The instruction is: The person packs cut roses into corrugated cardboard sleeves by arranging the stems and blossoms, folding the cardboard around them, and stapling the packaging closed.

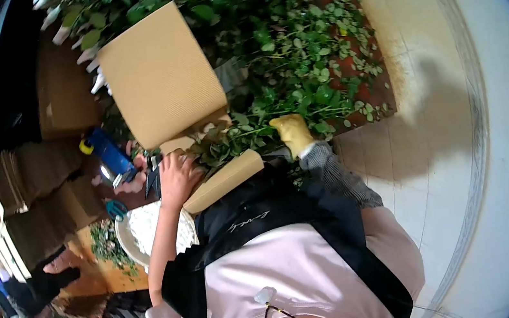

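A bundle of leafy green stems lies in a folded sheet of tan corrugated cardboard close against my apron. My bare left hand rests at the left end of the bundle, fingers bent over it beside the cardboard's edge; part of what lies under the palm is hidden. At the bundle's right, my right hand, in a yellow glove, is closed in a fist around the stems. Beyond both hands, another corrugated cardboard piece lies on the leaves.
Leafy cut stems cover the table, with pale wrapped heads at the left. A blue tape dispenser, teal-handled scissors and a white-filled basin are left of me. Cardboard stacks stand farther left; another person is beyond.
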`<action>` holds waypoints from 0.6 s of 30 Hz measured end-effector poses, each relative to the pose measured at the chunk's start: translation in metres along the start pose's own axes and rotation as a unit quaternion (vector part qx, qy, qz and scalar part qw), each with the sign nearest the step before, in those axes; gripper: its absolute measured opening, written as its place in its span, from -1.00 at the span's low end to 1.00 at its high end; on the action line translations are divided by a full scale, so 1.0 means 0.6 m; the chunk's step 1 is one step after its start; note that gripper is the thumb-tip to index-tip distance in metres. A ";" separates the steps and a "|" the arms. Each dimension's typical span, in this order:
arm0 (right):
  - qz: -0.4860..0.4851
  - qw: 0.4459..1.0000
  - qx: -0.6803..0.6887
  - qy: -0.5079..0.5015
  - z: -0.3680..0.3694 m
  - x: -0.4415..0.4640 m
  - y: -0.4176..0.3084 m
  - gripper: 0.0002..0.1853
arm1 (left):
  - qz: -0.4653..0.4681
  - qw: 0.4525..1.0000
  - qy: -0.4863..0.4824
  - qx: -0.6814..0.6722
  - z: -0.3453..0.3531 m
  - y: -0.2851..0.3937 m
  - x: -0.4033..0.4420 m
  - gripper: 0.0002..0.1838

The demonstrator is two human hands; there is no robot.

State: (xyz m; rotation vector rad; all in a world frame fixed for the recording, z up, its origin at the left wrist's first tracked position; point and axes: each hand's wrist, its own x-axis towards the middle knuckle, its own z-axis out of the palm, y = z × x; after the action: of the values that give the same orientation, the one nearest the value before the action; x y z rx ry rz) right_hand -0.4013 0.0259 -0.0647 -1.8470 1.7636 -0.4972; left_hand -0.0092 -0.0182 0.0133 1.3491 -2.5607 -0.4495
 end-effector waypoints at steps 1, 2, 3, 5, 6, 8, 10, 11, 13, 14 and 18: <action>-0.032 0.996 -0.076 -0.028 -0.007 0.022 0.006 -0.78 | -0.014 1.000 -0.011 -0.023 -0.006 0.003 0.005 -0.56; 0.010 0.993 -0.013 -0.119 -0.030 0.037 0.019 -0.70 | -0.012 0.993 -0.026 -0.115 0.020 -0.013 -0.005 -0.60; 0.117 0.953 0.057 -0.273 -0.097 0.065 -0.010 -0.60 | -0.012 0.978 -0.041 -0.203 0.044 -0.029 -0.014 -0.64; 0.114 0.907 0.098 -0.393 -0.195 0.109 -0.067 -0.50 | -0.041 0.969 -0.046 -0.240 0.038 -0.025 -0.014 -0.66; 0.092 0.910 0.237 -0.328 -0.205 0.116 -0.064 -0.52 | -0.058 0.962 -0.047 -0.264 0.039 -0.024 -0.017 -0.65; 0.032 0.890 0.406 -0.206 -0.214 0.156 -0.063 -0.55 | -0.050 0.961 -0.038 -0.271 0.045 -0.030 -0.019 -0.57; 0.018 0.975 0.192 -0.113 -0.219 0.224 -0.094 -0.62 | -0.066 0.959 -0.051 -0.272 0.056 -0.040 -0.020 -0.53; 0.041 0.995 -0.065 -0.058 -0.213 0.260 -0.115 -0.66 | -0.082 0.957 -0.067 -0.272 0.055 -0.043 -0.021 -0.49; 0.043 0.910 -0.412 0.003 -0.123 0.314 -0.078 -0.73 | -0.064 0.959 -0.059 -0.270 0.054 -0.043 -0.015 -0.46; -0.066 0.896 -0.424 0.110 -0.041 0.342 0.053 -0.76 | -0.076 0.953 -0.058 -0.287 0.059 -0.042 -0.016 -0.46; -0.030 0.915 -0.350 0.197 -0.144 0.342 -0.087 -0.88 | -0.091 0.951 -0.052 -0.290 0.052 -0.040 -0.021 -0.44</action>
State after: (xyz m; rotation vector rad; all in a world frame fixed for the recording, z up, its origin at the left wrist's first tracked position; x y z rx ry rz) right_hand -0.3954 -0.1885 0.0155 -2.4114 2.3830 -0.2828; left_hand 0.0060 -0.0155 -0.0254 1.3496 -2.1158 -1.2199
